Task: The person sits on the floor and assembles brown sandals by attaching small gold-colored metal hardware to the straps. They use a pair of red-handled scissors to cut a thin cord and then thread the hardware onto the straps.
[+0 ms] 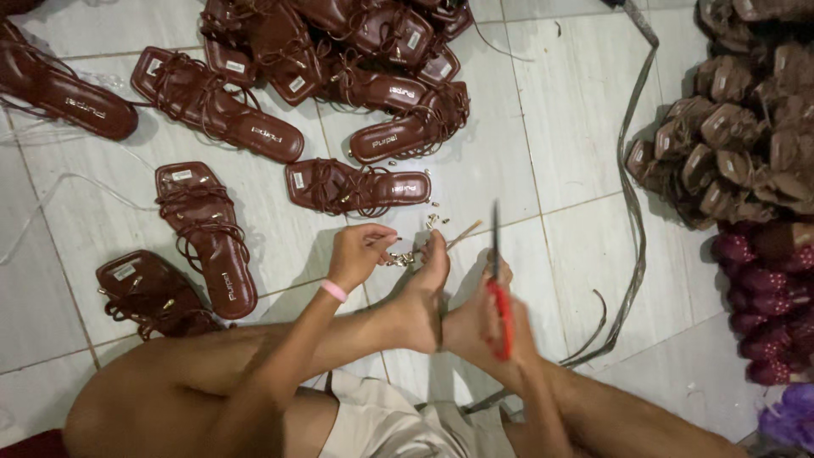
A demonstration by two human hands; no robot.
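Pale tiled floor [560, 110], grey joints crossing it, bare mostly to the right of the lone sandal [358, 187] lying flat at mid-frame. Open tile between that sandal and the grey strap [632, 212] trailing down the right; beyond the strap, a crowded bank of brown bundles [738, 127] and dark red ones [767, 297] closing off the right edge. Above the lone sandal, a heap of dark red strappy sandals [339, 51]; left of it, more sandals [203, 229] spread singly with narrow gaps of tile between.

Just below the lone sandal, left hand [360, 250] curled shut, fingertips pinched on something small, too small to identify, pink band [334, 290] at the wrist. Right beside those fingertips, a cluster of small gold beads [405, 257] on the tile against the toes of a bare foot [424, 288]; further beads scattered nearer the sandal's toe end.

Below and right of the lone sandal, right hand [492, 326] closed around red-handled scissors [498, 288], dark blades pointing up toward the sandal, blurred. Thin tan cord [462, 233] slanting between blades and beads.
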